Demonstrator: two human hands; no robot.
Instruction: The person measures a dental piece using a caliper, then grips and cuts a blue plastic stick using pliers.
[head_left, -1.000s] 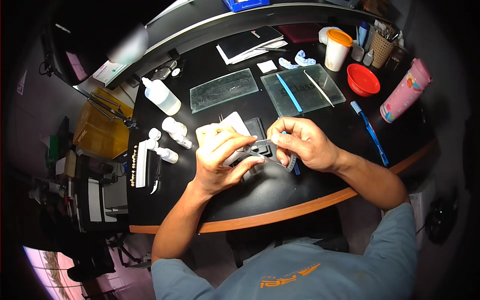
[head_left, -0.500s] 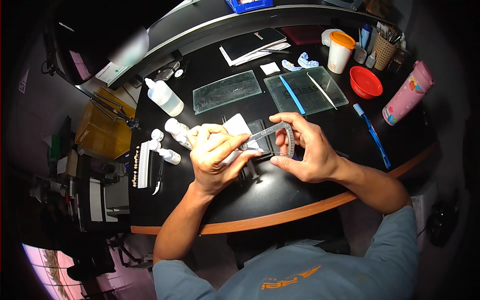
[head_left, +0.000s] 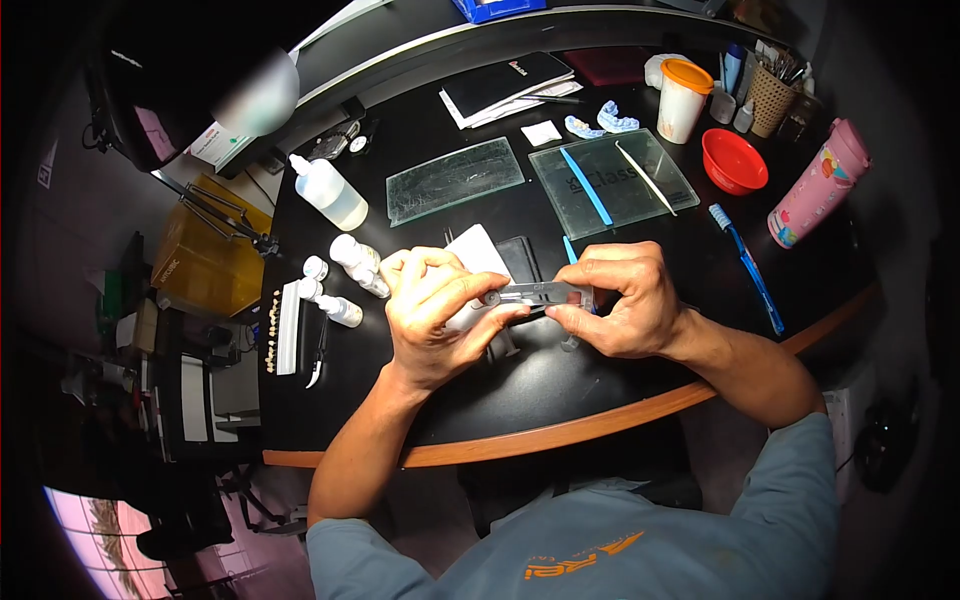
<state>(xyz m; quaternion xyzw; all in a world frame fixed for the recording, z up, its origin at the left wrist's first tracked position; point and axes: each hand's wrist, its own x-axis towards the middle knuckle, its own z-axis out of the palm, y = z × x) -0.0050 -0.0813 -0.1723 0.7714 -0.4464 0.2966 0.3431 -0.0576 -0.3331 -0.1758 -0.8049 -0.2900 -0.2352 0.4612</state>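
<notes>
Together, left hand and right hand pinch a metal caliper, each grip barely parted around it.

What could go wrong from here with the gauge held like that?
The left hand and right hand hold the gauge between thumb and fingers above the table, so a slip might drop it onto the table or the black case.
In this view, the left hand is close to the white bottles; swinging it outward could knock one over.
</notes>
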